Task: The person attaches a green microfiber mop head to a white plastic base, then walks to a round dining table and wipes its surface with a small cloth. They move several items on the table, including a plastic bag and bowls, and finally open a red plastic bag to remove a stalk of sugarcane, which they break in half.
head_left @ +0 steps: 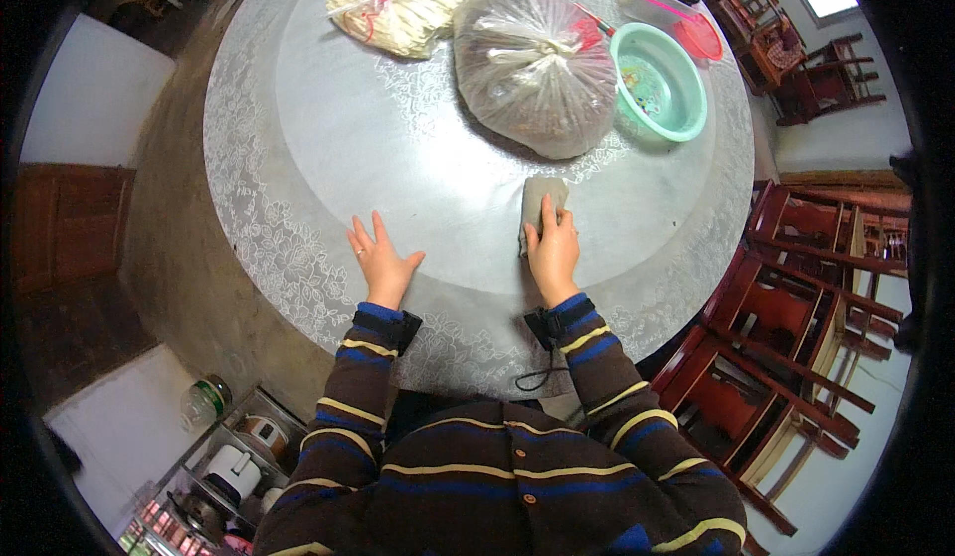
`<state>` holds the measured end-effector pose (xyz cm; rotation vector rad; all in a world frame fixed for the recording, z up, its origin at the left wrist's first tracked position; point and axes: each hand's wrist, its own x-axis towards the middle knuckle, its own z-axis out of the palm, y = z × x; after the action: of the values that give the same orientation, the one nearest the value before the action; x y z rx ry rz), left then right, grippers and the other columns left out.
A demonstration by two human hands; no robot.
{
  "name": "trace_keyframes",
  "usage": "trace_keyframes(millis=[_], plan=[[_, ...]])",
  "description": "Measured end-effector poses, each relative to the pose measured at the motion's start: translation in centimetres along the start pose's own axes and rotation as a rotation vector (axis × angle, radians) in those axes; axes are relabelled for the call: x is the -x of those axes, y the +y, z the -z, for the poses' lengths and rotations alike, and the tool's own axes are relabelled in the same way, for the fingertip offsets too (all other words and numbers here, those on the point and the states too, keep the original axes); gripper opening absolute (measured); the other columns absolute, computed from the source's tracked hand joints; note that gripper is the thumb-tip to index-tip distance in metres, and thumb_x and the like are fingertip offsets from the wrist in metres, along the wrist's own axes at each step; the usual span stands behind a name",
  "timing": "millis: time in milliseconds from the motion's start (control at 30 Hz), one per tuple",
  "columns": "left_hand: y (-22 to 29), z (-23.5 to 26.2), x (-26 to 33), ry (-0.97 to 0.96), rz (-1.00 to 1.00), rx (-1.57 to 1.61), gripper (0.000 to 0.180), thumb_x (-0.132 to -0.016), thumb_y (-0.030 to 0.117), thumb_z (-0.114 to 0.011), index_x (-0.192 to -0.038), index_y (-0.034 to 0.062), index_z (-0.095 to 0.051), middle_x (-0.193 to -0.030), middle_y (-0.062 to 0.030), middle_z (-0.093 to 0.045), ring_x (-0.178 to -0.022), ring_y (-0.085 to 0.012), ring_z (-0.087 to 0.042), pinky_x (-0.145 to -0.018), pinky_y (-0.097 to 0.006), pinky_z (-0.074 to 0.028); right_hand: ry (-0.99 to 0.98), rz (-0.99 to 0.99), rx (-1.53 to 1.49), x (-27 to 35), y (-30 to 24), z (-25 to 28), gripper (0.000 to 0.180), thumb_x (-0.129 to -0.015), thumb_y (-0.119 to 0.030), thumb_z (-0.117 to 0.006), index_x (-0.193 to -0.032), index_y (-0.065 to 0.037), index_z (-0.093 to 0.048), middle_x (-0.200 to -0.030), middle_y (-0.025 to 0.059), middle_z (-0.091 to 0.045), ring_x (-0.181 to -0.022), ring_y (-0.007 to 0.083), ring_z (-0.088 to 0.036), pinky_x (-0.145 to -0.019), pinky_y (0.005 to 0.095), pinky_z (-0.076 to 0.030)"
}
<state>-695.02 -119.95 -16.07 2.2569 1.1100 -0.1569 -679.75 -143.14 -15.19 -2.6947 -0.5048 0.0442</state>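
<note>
Head view. The left hand (380,261) lies flat on the desk (328,138), palm down, fingers spread, holding nothing. The right hand (552,249) presses flat on a folded grey cloth (538,203); its fingers are extended over the lower end of the cloth rather than curled round it, so it bears on the cloth without clenching it.

Position of the cloth: on the smooth inner disc of the round desk, near its front edge, just below the large plastic bag (534,67) and apart from it.

Progress, as a judgement: the desk surface shows no plain difference between wiped and unwiped areas, so the share of work done cannot be read. The cloth sits at the near edge, and the bags and bowl occupy the far half, which would have to be worked around.

Count:
- Cloth: one.
- Large tied clear bag with dark contents: one.
- Pale bag with light contents (395,7): one, at the far left; a further bag beyond it is partly cut off.
- Green bowl (659,81): one, just beside the large bag, on its right.
- Pink strainer (699,35): one, behind the bowl.
- Red-brown wooden chairs (786,357): several, at the right.
</note>
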Motion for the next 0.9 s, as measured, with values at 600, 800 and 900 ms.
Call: trace_keyframes(millis=[600,800,900], plan=[[0.0,-0.2,0.4,0.062,-0.058,0.048,0.118,-0.066,0.018,-0.093,-0.157,0.0016,-0.02,-0.161,-0.031,-0.002,-0.147,-0.0549,-0.004,-0.116,-0.054,-0.032,-0.017,0.281,-0.076,-11.5,-15.4,-7.5,0.06,-0.078,-0.015,-0.079,-0.135,-0.016,-0.061,-0.112,0.0177,-0.06,-0.1,0.0376,-0.061,-0.082,0.0452,-0.053],[0.0,-0.1,0.4,0.028,-0.05,0.035,0.117,-0.068,0.017,-0.092,-0.157,0.0015,-0.018,-0.161,-0.0318,0.001,-0.147,-0.0564,-0.002,-0.115,-0.054,-0.033,-0.041,0.429,-0.15,-14.4,-18.8,-9.3,0.057,-0.077,-0.011,-0.078,-0.132,-0.021,-0.064,-0.116,0.0156,-0.062,-0.1,0.0367,-0.06,-0.084,0.0441,-0.053],[-0.2,-0.2,0.5,0.039,-0.068,0.04,0.118,-0.068,0.018,-0.092,-0.158,0.0017,-0.017,-0.161,-0.0319,0.0,-0.147,-0.0566,-0.002,-0.115,-0.055,-0.032,-0.096,0.493,-0.182,-14.5,-19.3,-9.4,0.056,-0.077,-0.01,-0.077,-0.13,-0.023,-0.066,-0.12,0.0142,-0.063,-0.101,0.0366,-0.06,-0.087,0.0437,-0.053]])
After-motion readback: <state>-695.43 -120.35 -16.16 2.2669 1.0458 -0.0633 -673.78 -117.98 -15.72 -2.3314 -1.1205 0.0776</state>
